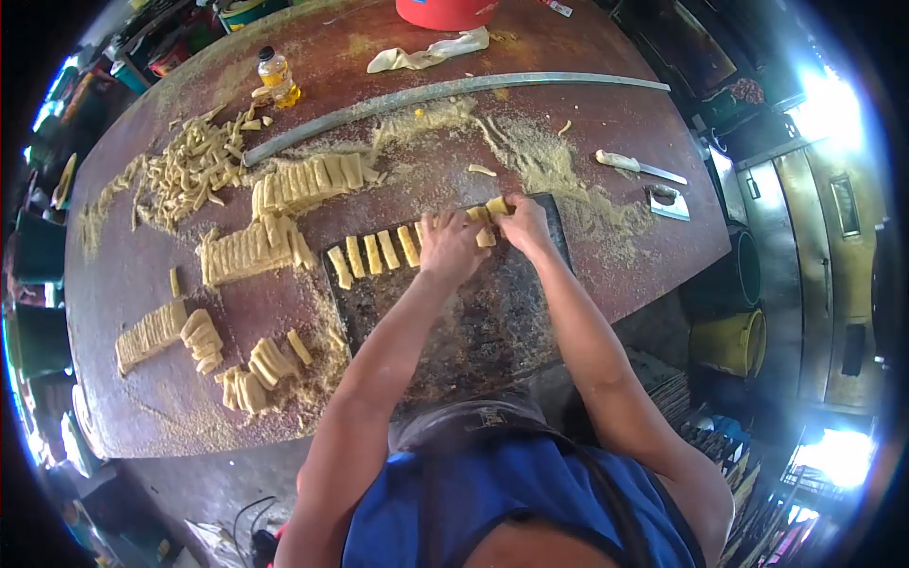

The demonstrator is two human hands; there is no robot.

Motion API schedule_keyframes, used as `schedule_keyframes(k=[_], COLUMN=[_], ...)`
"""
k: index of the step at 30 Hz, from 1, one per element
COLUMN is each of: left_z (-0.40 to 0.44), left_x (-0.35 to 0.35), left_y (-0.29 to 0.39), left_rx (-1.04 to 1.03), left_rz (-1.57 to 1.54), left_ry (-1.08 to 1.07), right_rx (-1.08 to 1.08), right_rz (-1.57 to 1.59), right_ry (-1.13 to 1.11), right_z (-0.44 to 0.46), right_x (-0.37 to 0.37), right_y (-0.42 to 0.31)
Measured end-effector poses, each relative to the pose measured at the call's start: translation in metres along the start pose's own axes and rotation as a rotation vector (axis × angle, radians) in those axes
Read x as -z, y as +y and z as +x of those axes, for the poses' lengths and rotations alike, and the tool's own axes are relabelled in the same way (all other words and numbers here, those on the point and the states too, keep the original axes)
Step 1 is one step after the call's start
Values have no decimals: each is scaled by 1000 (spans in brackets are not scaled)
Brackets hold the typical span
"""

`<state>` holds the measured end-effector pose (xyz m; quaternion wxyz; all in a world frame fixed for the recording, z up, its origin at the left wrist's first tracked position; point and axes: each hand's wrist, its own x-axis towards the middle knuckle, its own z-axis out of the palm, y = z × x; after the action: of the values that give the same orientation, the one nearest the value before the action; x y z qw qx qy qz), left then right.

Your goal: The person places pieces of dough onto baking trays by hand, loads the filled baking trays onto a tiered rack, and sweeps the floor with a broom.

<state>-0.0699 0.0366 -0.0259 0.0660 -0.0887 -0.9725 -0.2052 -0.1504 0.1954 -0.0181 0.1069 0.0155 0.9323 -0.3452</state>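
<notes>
A dark baking tray lies in front of me, with a row of crumb-coated dough sticks along its far side. My left hand is over the right part of this row, its fingers bent down on the sticks and hiding some of them. Close by on the right, my right hand pinches the end of a dough stick near the tray's far edge. Another short piece shows between the two hands.
Stacked dough sticks and a heap of dough scraps cover the table's left side. A long metal bar crosses behind. A knife and a scraper lie right. An oil bottle and red tub stand farther back.
</notes>
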Motion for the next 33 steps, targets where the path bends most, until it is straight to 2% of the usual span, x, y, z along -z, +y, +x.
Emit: schedule_keyframes(k=[2,3,6,9,16,18,25,27,28,29,30,31,32,33], left_z=[2,1,0,1,4,9,14,16,15,11,4,-7,-20,-36], left_x=[5,7,0,-6,-13,-14,-26,-29,-24,-18,-7,5,18,35], left_y=[-4,-4,-2,10,27,37,33,32,32,31,27,21,11,-5], left_rx=[-1,22,50,29,162,163,140,134,133,119,171,178,185,238], left_rz=[-8,8,37,-8,32,54,26,17,11,-40,-18,-27,-38,-44], left_ry=[-17,-21,-11,24,56,100,49,57,67,116,124,188,252,237], right_rx=[41,-23,16,22,84,197,271,243,302,319,150,256,215,321], right_rz=[-148,-187,-208,-173,36,-34,51,-59,-103,-134,-40,7,74,177], right_ry=[28,25,34,-57,-210,-176,-108,-107,-134,-53,-116,-12,-25,-47], right_z=[-2,-8,-8,4,27,28,33,28,29,25,14,4,4,9], right_x=[-1,4,9,13,35,36,35,42,44,45,58,62,57,45], right_y=[3,-8,-9,6,41,46,57,51,49,48,26,15,11,17])
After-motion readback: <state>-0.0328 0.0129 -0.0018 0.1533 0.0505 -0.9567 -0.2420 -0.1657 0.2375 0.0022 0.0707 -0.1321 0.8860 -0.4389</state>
